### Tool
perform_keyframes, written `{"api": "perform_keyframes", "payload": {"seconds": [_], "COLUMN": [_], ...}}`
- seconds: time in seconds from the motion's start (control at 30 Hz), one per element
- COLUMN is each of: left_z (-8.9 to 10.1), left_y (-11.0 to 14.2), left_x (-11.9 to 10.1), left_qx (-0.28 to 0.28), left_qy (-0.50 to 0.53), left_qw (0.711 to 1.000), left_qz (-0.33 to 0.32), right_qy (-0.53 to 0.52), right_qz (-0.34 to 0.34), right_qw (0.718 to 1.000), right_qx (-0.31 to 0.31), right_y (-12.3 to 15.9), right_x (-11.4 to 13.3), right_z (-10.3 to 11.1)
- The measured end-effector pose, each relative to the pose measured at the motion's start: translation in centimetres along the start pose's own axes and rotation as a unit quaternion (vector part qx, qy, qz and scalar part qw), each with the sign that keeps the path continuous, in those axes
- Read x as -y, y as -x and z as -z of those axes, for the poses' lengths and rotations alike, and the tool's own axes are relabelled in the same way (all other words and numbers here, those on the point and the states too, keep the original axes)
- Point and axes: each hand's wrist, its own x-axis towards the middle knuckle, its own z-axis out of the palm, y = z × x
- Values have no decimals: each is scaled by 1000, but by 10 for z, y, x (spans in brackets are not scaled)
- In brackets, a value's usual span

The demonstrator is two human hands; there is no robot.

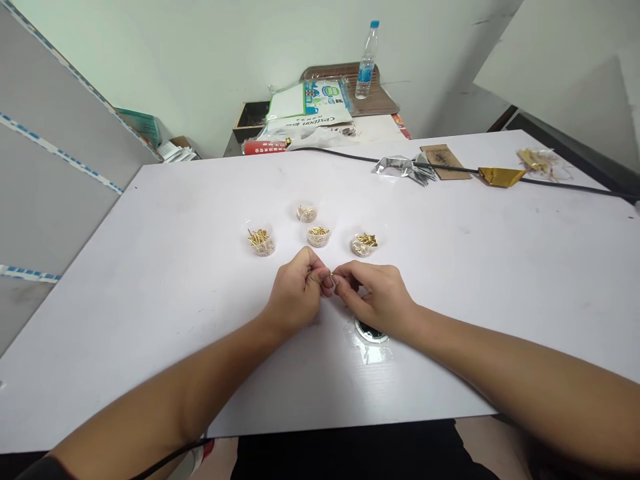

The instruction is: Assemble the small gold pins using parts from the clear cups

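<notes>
My left hand (300,290) and my right hand (376,293) meet above the middle of the white table, fingertips pinched close together. Between them shows a tiny gold-coloured metal pin (331,274), mostly covered by the fingers. Both hands appear to grip it, one from each side. Just beyond stand small clear plastic cups: a left cup (262,244) of gold pins, a middle cup (319,237) and a right cup (365,245) of small gold pieces, and a rear cup (307,213) with paler gold bits.
A round dark-centred disc (371,331) is set in the table (165,267) under my right wrist. Along the back edge runs a black cable (345,156), near silver packets (400,168), a brown card (445,163) and gold foil (501,176). Behind stands a water bottle (367,63).
</notes>
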Motion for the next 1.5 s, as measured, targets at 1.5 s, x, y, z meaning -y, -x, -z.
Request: {"api": "perform_keyframes", "payload": {"seconds": [1.5], "left_z": [21], "left_y": [-9], "left_x": [0], "left_qx": [74], "left_qy": [-189], "left_qw": [964], "left_qz": [-171], "right_qy": [-14], "right_qz": [35], "right_qw": [996], "right_qx": [75], "right_y": [-9], "right_x": [-15], "right_z": [16]}}
